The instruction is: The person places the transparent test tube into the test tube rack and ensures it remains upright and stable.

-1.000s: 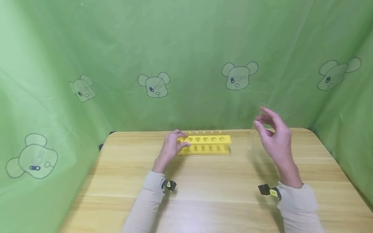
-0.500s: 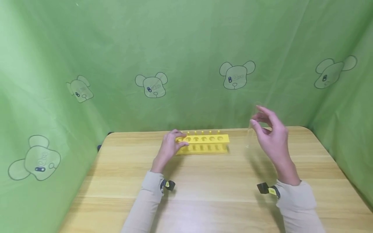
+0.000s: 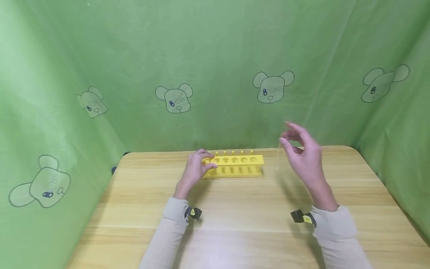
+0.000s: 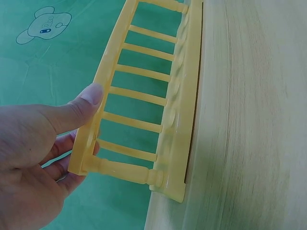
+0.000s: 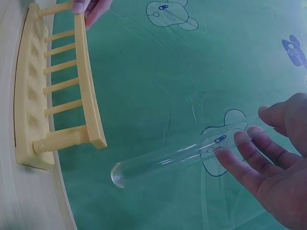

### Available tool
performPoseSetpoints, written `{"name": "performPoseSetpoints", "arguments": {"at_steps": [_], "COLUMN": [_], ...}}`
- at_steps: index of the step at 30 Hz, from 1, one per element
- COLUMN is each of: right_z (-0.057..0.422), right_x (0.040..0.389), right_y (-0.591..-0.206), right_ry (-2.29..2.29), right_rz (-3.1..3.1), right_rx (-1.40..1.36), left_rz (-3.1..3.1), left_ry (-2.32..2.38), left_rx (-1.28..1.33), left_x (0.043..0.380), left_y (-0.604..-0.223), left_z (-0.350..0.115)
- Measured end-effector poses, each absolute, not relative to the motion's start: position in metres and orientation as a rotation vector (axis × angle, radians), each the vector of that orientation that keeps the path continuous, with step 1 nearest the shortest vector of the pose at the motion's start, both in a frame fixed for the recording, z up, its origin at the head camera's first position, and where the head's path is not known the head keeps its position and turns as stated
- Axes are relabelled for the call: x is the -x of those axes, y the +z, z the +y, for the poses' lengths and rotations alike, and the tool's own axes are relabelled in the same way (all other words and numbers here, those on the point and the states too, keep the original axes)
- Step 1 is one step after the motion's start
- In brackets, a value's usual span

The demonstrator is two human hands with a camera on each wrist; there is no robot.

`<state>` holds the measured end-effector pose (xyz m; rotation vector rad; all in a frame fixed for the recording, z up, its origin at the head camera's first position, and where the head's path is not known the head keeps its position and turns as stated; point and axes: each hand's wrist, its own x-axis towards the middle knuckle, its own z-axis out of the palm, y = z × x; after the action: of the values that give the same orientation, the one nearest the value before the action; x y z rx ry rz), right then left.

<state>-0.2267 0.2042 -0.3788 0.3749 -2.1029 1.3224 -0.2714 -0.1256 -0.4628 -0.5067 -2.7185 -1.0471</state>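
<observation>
Moved nearer to the yellow test-tube rack (image 3: 235, 163) that the left hand (image 3: 194, 167) grips, the right hand (image 3: 305, 157) pinches a clear test tube (image 5: 160, 164), probably light, fragile, best held near its mouth.

Yellow rack (image 4: 137, 96) on wooden table (image 4: 254, 120), left fingers (image 4: 60, 165) gripping one end, green cloth (image 4: 48, 79) behind

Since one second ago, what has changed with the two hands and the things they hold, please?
The right hand has moved to the left, carrying the clear tube closer to the yellow rack. Nothing was newly taken hold of or let go. The left hand still holds the rack at its left end, and the rack stays standing on the table.
</observation>
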Motion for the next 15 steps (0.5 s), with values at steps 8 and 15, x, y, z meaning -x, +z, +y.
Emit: {"name": "performPoseSetpoints", "arguments": {"at_steps": [8, 15], "right_z": [0.1957, 0.1931], "right_x": [0.2267, 0.2294], "right_y": [-0.3783, -0.3772], "right_ry": [1.313, 1.312], "right_rz": [-2.103, -2.102], "right_rx": [-0.419, -0.442], "left_rz": [-2.724, -2.723], "left_ry": [-1.031, -1.081], "left_rx": [0.499, 0.502], "left_x": [0.2712, 0.2704], "left_y": [-0.4623, -0.4599], "left_z": [-0.1253, -0.125]}}
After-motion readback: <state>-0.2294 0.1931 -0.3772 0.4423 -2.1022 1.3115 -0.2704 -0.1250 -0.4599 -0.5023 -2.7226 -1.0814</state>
